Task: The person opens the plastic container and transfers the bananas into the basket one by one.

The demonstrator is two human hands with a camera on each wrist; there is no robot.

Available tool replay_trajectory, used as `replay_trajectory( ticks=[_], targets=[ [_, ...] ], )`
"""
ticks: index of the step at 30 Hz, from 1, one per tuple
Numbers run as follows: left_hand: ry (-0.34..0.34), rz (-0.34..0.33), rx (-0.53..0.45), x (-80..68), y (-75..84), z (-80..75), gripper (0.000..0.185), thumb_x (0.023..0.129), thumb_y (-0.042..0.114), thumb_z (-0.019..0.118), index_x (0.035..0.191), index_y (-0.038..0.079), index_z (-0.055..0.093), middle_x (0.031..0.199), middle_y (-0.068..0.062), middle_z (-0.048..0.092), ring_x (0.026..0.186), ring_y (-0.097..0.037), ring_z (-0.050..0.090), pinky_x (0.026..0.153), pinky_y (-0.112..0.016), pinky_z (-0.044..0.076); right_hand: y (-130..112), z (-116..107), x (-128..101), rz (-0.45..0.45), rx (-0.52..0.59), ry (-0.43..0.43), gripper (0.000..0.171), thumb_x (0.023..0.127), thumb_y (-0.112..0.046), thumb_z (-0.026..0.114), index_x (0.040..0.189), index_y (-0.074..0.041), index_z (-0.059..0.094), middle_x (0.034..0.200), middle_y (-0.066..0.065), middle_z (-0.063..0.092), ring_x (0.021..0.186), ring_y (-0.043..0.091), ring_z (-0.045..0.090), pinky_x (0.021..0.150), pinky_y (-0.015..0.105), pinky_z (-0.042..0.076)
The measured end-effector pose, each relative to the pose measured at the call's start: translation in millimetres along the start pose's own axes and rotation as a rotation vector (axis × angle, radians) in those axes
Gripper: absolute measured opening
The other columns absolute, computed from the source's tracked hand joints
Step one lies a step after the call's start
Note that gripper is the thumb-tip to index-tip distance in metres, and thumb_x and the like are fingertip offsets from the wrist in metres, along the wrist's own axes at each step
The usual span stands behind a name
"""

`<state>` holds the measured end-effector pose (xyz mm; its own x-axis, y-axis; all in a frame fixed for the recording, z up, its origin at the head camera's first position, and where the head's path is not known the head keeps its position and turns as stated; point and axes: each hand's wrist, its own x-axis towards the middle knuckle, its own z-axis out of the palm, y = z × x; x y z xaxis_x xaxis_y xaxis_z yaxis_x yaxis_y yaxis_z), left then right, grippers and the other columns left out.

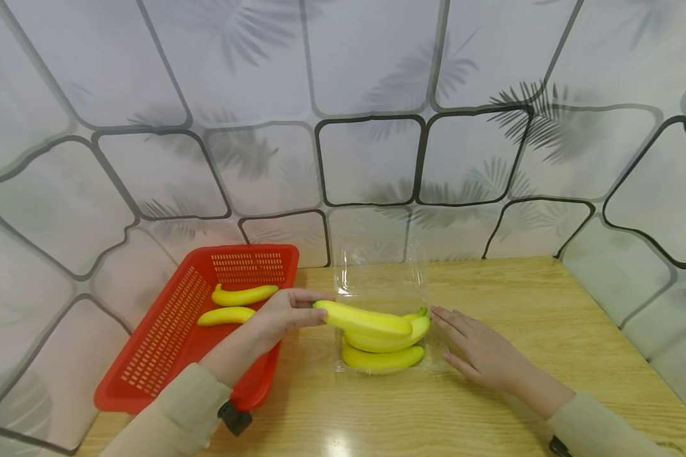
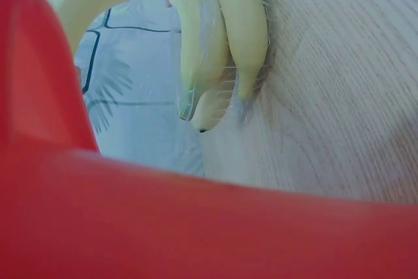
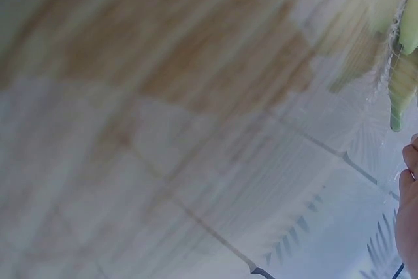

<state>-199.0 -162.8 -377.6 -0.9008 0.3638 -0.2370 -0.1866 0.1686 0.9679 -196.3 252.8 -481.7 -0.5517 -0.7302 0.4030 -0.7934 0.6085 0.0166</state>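
The sleeves sit nearest the camera, at the counter's (image 1: 549, 304) front edge. The left hand (image 1: 280, 315) reaches across the red basket (image 1: 166, 343) and pinches the stalkless end of a banana (image 1: 363, 319) between curled fingers and thumb. That banana lies on top of two others in the clear tray (image 1: 380, 279), which stands near the middle of the counter, toward its back edge, with its lid open and upright behind it. The right hand (image 1: 480, 352) lies flat on the counter with fingers straight, holding nothing; its fingertips touch, or come just beside, the tray's right edge.

To do this step well, I judge the banana should be kept level and guided by its end so that it nests along the curve of the two beneath. All three stalk ends should point the same way, toward the right hand. The flat hand would best keep light pressure at the tray's edge, since thin plastic slides easily on smooth wood. The stack should stay low enough for the lid to close.

The tray holds three bananas, stacked and touching. The basket, at the counter's left edge, holds two more (image 1: 244, 295), side by side but apart, near its far end.
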Motion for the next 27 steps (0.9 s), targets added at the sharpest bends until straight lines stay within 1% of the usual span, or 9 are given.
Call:
replay_trajectory(
  ticks=[4,7,12,15,18,20,23,25,27],
  targets=[
    [0.008,0.018,0.001,-1.4,0.4,-2.3,0.049,0.097,0.018,0.080,0.141,0.001,0.066,0.113,0.002,0.081,0.102,-0.011,0.075,0.101,-0.028,0.059,-0.1,0.0,-0.1,0.004,0.003,-0.005,0.073,0.094,-0.024,0.077,0.155,0.004,0.047,0.160,0.022,0.050,0.141,0.037,0.056,0.133,0.016,-0.002],
    [0.017,0.036,-0.021,-1.7,0.6,-4.4,0.050,0.096,0.018,0.080,0.141,0.001,0.067,0.112,0.004,0.080,0.102,-0.011,0.074,0.099,-0.025,0.059,-0.1,-0.1,0.0,0.007,0.007,-0.008,0.073,0.095,-0.024,0.077,0.155,0.004,0.046,0.160,0.022,0.050,0.141,0.037,0.055,0.133,0.016,-0.003],
    [0.000,0.081,-0.111,-2.2,-1.0,-8.6,0.057,0.098,0.015,0.078,0.145,-0.009,0.057,0.111,0.008,0.079,0.102,-0.007,0.075,0.099,-0.023,0.061,-0.2,-0.1,0.1,0.009,0.014,-0.009,0.073,0.095,-0.023,0.077,0.155,0.004,0.046,0.161,0.022,0.050,0.142,0.037,0.055,0.133,0.016,-0.003],
    [-0.018,0.096,-0.127,-3.3,-0.9,-10.2,0.057,0.098,0.015,0.078,0.145,-0.010,0.057,0.111,0.008,0.079,0.102,-0.008,0.075,0.099,-0.024,0.061,0.1,-0.2,0.0,0.008,0.015,-0.009,0.072,0.095,-0.023,0.076,0.155,0.005,0.047,0.161,0.022,0.050,0.142,0.037,0.055,0.132,0.016,-0.004],
    [-0.027,0.103,-0.071,-4.5,0.1,-10.0,0.053,0.097,0.015,0.080,0.141,-0.007,0.062,0.109,0.009,0.079,0.099,-0.008,0.075,0.098,-0.025,0.061,0.3,-0.1,-0.2,0.006,0.011,-0.007,0.072,0.096,-0.024,0.076,0.155,0.005,0.047,0.160,0.022,0.050,0.141,0.037,0.055,0.132,0.016,-0.004],
    [-0.027,0.106,-0.006,-4.7,-0.3,-8.8,0.049,0.095,0.014,0.080,0.138,-0.005,0.066,0.108,0.009,0.080,0.097,-0.008,0.074,0.096,-0.024,0.060,0.4,0.1,-0.6,0.005,0.008,-0.008,0.072,0.096,-0.024,0.076,0.155,0.005,0.047,0.160,0.022,0.050,0.141,0.037,0.056,0.132,0.016,-0.004],
    [-0.036,0.102,0.083,-4.4,-3.1,-6.1,0.044,0.095,0.011,0.079,0.135,-0.003,0.069,0.111,0.005,0.081,0.096,-0.008,0.074,0.094,-0.023,0.059,0.4,0.1,-0.9,0.010,0.006,-0.010,0.072,0.096,-0.024,0.076,0.155,0.004,0.046,0.161,0.022,0.050,0.142,0.037,0.056,0.133,0.016,-0.003],
    [-0.045,0.088,0.108,-4.3,-5.5,-4.9,0.043,0.095,0.011,0.079,0.135,-0.003,0.070,0.115,0.001,0.081,0.097,-0.008,0.074,0.094,-0.023,0.060,0.3,0.1,-1.1,0.012,0.007,-0.011,0.073,0.096,-0.024,0.076,0.156,0.004,0.046,0.161,0.022,0.049,0.142,0.037,0.056,0.133,0.016,-0.003],
    [-0.054,0.077,0.107,-4.5,-7.2,-4.2,0.044,0.095,0.012,0.078,0.136,-0.004,0.069,0.117,-0.001,0.080,0.098,-0.009,0.074,0.094,-0.024,0.060,-0.1,-0.1,-1.1,0.014,0.006,-0.013,0.073,0.096,-0.025,0.076,0.156,0.004,0.046,0.161,0.022,0.049,0.142,0.036,0.056,0.133,0.016,-0.003]
  ],
)
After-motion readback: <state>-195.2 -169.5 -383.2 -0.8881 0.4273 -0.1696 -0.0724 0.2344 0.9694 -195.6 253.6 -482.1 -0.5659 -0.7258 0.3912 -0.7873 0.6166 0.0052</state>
